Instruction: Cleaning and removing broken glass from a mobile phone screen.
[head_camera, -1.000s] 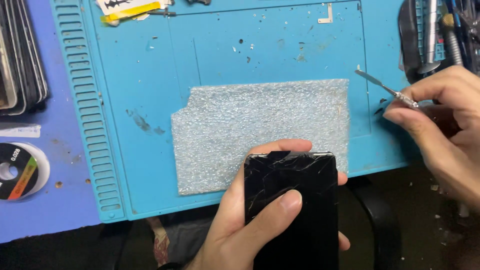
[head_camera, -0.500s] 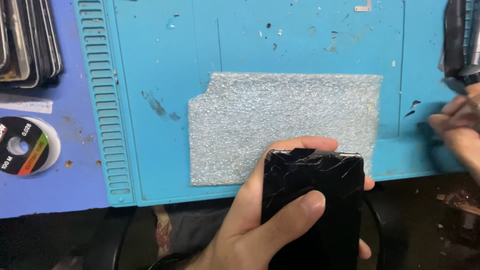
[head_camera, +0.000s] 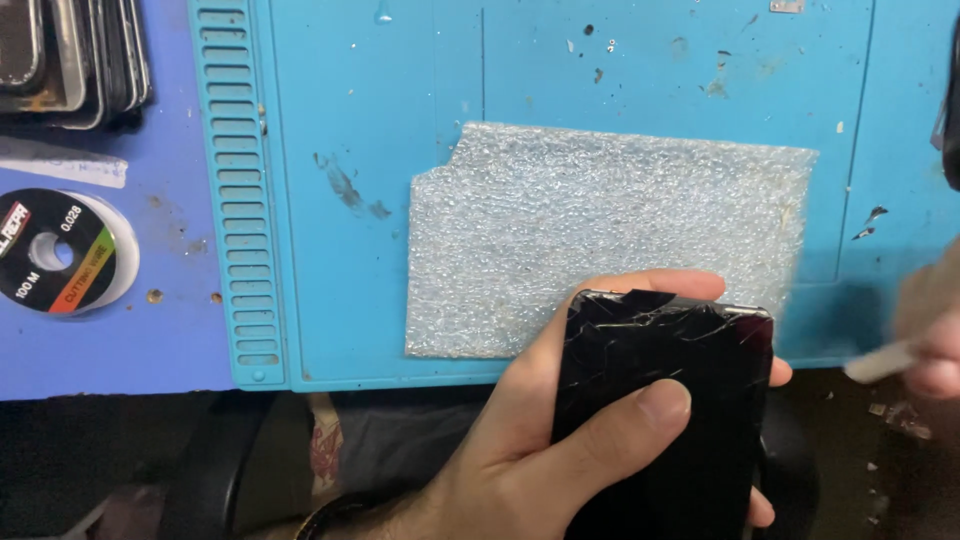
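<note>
Shifted leftward in view since a moment ago: right hand now blurred at the frame's right edge, low beside the phone instead of up over the mat corner; mat and foam larger and nearer in the picture. Same clasp on the phone as before.

Left hand wrapped around a black phone with a badly cracked glass face, thumb pressed across the front, fingers curled behind the top edge. Phone held upright-ish over the near edge of the surface, its top overlapping the lower right of a sheet of grey foam, itself flat on a light blue work mat with a ribbed strip down its left side.

Right hand pinching a thin pale sliver of a tool, too smeared by motion to name; grip apparently closed on it, though not sharp enough to be sure of the hold.

Off to the left on the darker blue surface: a round spool of cutting wire, a stack of dark phone frames at the top corner, a strip of pale tape.

Risks, as a judgement: thumb bearing directly on shattered glass, so splinters or a cut likely with any harder squeeze; phone hanging past the surface edge, so a slip means a drop to the floor; a quick-moving tool close to the holding fingers, so a jab possible.
</note>
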